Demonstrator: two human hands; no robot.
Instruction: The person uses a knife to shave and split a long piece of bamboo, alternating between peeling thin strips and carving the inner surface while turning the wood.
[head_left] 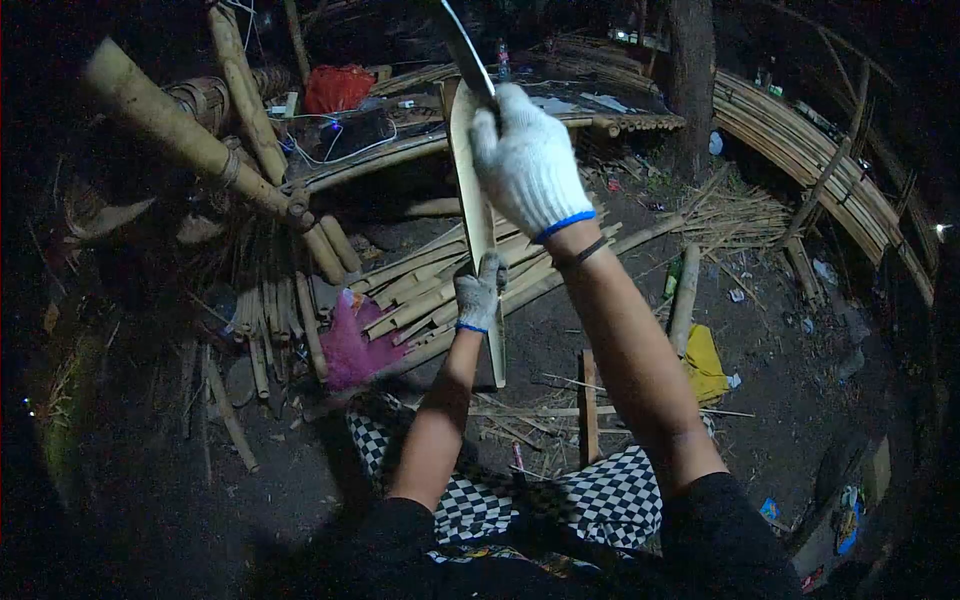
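A long split bamboo piece [466, 170] stands nearly upright in front of me, its pale hollow inner side showing. Low on it, my left hand [478, 296], in a knitted glove, is wrapped round the bamboo. Higher up, my right hand [533, 165], in a white knitted glove with a blue cuff, is closed round the handle of a machete; the handle is mostly hidden in the fist. The machete's curved blade [466, 45] points up and to the left, close beside the bamboo's upper end.
Split bamboo lengths [430, 297] lie in a pile behind my left hand, next to a pink sack [360, 340]. A thick bamboo pole [180, 125] slants in from the left. Beyond are a low platform [400, 150], a red bag [338, 90] and a tree trunk [692, 90]. A yellow cloth [706, 362] lies right.
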